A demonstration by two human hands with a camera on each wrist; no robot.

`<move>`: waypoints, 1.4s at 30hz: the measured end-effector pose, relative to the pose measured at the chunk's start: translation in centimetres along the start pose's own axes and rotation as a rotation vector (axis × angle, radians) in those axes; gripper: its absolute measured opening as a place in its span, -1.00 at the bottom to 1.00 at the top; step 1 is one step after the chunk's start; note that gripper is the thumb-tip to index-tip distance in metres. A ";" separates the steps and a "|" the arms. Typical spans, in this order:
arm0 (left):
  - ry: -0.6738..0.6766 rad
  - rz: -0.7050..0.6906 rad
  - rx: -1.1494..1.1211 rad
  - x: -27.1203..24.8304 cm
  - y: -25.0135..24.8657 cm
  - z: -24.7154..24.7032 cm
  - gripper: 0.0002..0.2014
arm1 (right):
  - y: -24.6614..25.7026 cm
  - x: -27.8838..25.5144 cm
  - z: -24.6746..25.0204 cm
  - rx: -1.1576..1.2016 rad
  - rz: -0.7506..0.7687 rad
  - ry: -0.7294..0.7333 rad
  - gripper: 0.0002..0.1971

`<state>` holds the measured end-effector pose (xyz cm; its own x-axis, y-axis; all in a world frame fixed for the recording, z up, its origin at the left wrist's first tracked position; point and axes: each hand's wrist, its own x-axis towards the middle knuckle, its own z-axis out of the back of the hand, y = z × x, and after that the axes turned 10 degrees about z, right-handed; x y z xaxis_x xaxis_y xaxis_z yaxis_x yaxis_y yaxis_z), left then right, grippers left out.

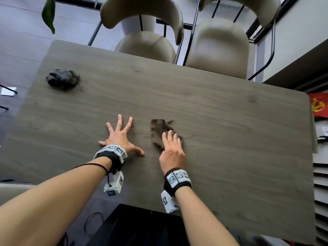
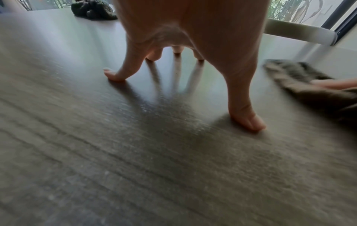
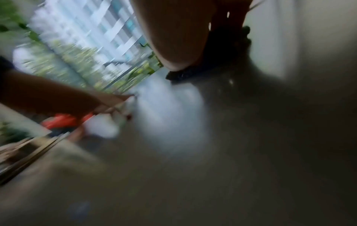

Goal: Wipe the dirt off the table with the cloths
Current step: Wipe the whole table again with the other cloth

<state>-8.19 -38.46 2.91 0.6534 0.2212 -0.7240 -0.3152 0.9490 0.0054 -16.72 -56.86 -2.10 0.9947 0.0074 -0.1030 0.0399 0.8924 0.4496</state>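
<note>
A brown-grey cloth [image 1: 158, 130] lies flat near the middle of the grey wooden table [image 1: 221, 121]. My right hand [image 1: 173, 147] presses on its near end with straight fingers. To the left of it my left hand [image 1: 119, 134] rests on the bare table with the fingers spread wide, the fingertips [image 2: 114, 75] touching the wood. A second, dark crumpled cloth [image 1: 63, 79] sits at the far left of the table, apart from both hands. In the left wrist view the brown cloth [image 2: 301, 82] shows at the right and the dark cloth [image 2: 92, 10] at the top. The right wrist view is blurred.
Two beige chairs [image 1: 147, 43] [image 1: 218, 47] stand at the far edge of the table. A red flag [image 1: 319, 105] and a stack of slats [image 1: 320, 183] lie beyond the right edge. A green leaf [image 1: 48, 14] hangs at the upper left.
</note>
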 end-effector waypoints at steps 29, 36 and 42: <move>0.007 -0.033 -0.015 0.2 0.2 0.1 0.27 | 3.9 -5.8 0.7 0.337 0.023 0.110 -0.35; 0.053 -0.043 -0.031 -0.5 0.4 0.5 0.55 | -8.8 -2.6 9.8 0.198 -0.482 -0.167 -0.40; 0.060 -0.048 -0.026 -0.3 0.4 0.4 0.57 | -3.0 -5.9 3.1 -0.054 -0.448 -0.068 -0.38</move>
<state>-8.25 -38.04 3.42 0.6263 0.1606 -0.7629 -0.3026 0.9519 -0.0480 -22.44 -61.00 -0.11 0.8844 -0.4130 -0.2173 0.4646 0.8231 0.3266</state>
